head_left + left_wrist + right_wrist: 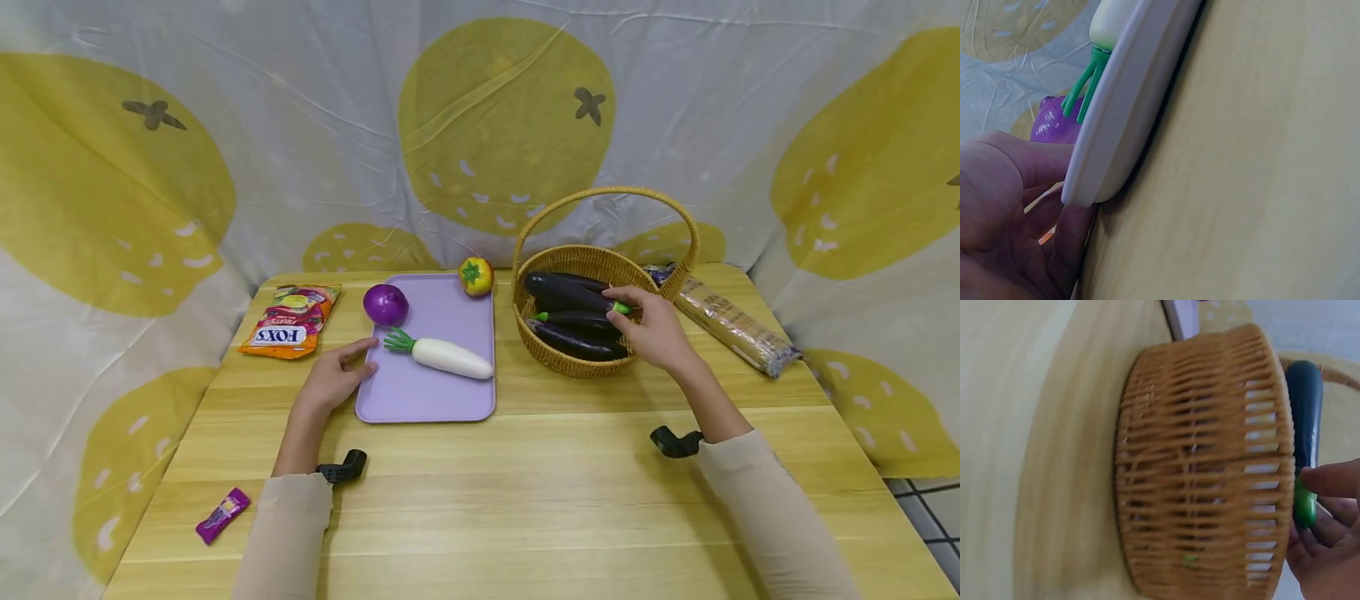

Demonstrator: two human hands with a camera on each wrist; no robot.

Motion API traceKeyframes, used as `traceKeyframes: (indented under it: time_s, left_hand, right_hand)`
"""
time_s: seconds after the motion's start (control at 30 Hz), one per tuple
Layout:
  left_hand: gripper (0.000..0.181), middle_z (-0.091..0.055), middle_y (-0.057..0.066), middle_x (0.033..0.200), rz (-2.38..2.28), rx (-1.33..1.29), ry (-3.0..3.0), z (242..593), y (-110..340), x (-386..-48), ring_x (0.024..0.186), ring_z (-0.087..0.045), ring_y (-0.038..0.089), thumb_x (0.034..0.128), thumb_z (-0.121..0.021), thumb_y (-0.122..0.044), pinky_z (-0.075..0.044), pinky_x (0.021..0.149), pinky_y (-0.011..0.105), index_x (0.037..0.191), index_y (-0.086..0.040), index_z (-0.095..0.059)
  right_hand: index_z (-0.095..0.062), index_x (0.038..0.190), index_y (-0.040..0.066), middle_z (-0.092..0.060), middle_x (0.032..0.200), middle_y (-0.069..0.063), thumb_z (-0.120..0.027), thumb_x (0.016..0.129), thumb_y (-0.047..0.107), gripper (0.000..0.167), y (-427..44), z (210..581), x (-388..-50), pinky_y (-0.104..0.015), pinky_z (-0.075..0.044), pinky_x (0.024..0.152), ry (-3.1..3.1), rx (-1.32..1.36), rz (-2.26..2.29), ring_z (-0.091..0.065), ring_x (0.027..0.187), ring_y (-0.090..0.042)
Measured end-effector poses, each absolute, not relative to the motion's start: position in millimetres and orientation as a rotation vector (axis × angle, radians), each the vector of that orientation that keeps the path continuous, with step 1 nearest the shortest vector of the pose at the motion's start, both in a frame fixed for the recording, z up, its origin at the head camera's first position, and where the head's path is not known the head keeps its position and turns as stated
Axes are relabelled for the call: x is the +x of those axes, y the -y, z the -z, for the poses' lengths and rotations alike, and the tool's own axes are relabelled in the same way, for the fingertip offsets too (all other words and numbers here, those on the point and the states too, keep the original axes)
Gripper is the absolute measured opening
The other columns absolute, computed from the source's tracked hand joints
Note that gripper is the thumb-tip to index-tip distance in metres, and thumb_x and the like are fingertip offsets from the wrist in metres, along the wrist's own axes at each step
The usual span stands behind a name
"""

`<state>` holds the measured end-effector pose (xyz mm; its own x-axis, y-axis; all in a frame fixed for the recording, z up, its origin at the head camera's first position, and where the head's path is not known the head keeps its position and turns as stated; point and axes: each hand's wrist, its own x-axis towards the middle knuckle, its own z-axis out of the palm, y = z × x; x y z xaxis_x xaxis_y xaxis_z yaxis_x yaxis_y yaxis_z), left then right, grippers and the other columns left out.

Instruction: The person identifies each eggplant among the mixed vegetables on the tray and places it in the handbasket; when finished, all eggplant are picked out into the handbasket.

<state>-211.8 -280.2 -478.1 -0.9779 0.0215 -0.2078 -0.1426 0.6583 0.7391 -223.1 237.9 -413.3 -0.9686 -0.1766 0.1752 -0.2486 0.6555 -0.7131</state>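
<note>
My right hand [657, 329] pinches the green stem end of a dark purple eggplant [564, 293] at the right side of a wicker basket [567, 365]. Several other eggplants lie in that basket. In the right wrist view the held eggplant [1305, 419] shows above the basket's rim. At the lilac tray [420, 402], my left hand [330, 379] grips the left edge, thumb at the rim [1088, 169] and fingers low on the outside. On the tray lie a white radish [453, 359] with green leaves, a purple onion-like vegetable [386, 305] and a red-yellow fruit [476, 276].
An orange-and-red candy bag [292, 321] lies left of the tray, and a small purple wrapped sweet [222, 516] is near the front left. A long clear-and-gold packet [738, 325] lies right of the basket, whose tall handle [607, 192] arches upward. A patterned curtain [322, 142] stands behind the table.
</note>
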Motion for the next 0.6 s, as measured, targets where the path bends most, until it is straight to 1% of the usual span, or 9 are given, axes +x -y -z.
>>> traceKeyframes:
  time_s: [0.17,0.27,0.33,0.4,0.5,0.53,0.57,0.6]
  left_hand:
    - [0.05,-0.058,0.017,0.135,-1.224,-0.108,-2.678,476.8,279.8,-211.9,0.068,-0.045,0.019,0.1011,-0.065,-0.029,-0.04,0.06,0.027,0.151,-0.027,-0.055]
    - [0.051,-0.057,0.016,0.137,-1.227,-0.117,-2.673,476.7,279.3,-211.4,0.067,-0.045,0.019,0.1014,-0.064,-0.029,-0.04,0.059,0.027,0.151,-0.028,-0.054]
    - [0.05,-0.057,0.016,0.138,-1.229,-0.122,-2.667,476.6,278.6,-210.9,0.068,-0.046,0.019,0.1016,-0.064,-0.029,-0.04,0.06,0.027,0.151,-0.028,-0.054]
    - [0.05,-0.056,0.016,0.138,-1.234,-0.126,-2.659,476.8,278.1,-210.4,0.069,-0.047,0.02,0.1016,-0.064,-0.029,-0.041,0.061,0.027,0.151,-0.028,-0.054]
    - [0.05,-0.056,0.016,0.138,-1.242,-0.13,-2.658,476.6,277.2,-209.8,0.071,-0.047,0.02,0.1014,-0.065,-0.028,-0.041,0.062,0.027,0.15,-0.028,-0.055]
    - [0.05,-0.056,0.016,0.138,-1.243,-0.128,-2.659,476.5,277.0,-209.7,0.072,-0.047,0.02,0.1014,-0.065,-0.028,-0.041,0.062,0.027,0.15,-0.027,-0.055]
    - [0.05,-0.056,0.016,0.138,-1.242,-0.126,-2.662,476.3,276.7,-209.6,0.072,-0.046,0.02,0.1014,-0.065,-0.028,-0.041,0.063,0.027,0.15,-0.027,-0.055]
    - [0.05,-0.056,0.016,0.138,-1.239,-0.126,-2.666,475.9,276.6,-209.5,0.073,-0.046,0.02,0.1013,-0.065,-0.028,-0.041,0.063,0.027,0.15,-0.027,-0.056]
  right_hand:
    - [-0.062,0.139,0.007,-0.069,0.12,-0.019,-0.062,0.104,0.015,0.037,-247.4,419.4,-223.0,-0.03,-0.051,0.07,2.823,0.344,-1.162,-0.068,0.092,-0.031]
    - [-0.062,0.139,0.006,-0.069,0.121,-0.021,-0.062,0.103,0.013,0.036,-248.9,423.1,-223.6,-0.031,-0.05,0.065,2.846,0.335,-1.137,-0.068,0.087,-0.029]
    - [-0.062,0.138,0.005,-0.07,0.122,-0.021,-0.062,0.103,0.013,0.036,-248.5,425.5,-224.5,-0.031,-0.047,0.06,2.863,0.333,-1.121,-0.064,0.078,-0.026]
    - [-0.063,0.138,0.006,-0.07,0.121,-0.02,-0.063,0.103,0.014,0.036,-247.3,427.5,-225.2,-0.03,-0.043,0.055,2.881,0.336,-1.102,-0.057,0.068,-0.022]
    - [-0.063,0.137,0.008,-0.071,0.114,-0.017,-0.063,0.103,0.016,0.035,-245.7,429.8,-226.4,-0.03,-0.04,0.052,2.907,0.341,-1.074,-0.049,0.06,-0.019]
    - [-0.063,0.137,0.009,-0.071,0.113,-0.017,-0.063,0.103,0.017,0.035,-245.4,430.3,-226.7,-0.031,-0.041,0.052,2.913,0.34,-1.064,-0.049,0.059,-0.021]
    - [-0.063,0.138,0.008,-0.071,0.114,-0.017,-0.063,0.103,0.018,0.036,-245.3,430.6,-226.5,-0.033,-0.043,0.054,2.918,0.344,-1.061,-0.052,0.063,-0.023]
    - [-0.062,0.138,0.008,-0.071,0.118,-0.018,-0.063,0.103,0.019,0.037,-245.3,430.8,-226.3,-0.036,-0.046,0.059,2.924,0.347,-1.057,-0.057,0.069,-0.026]
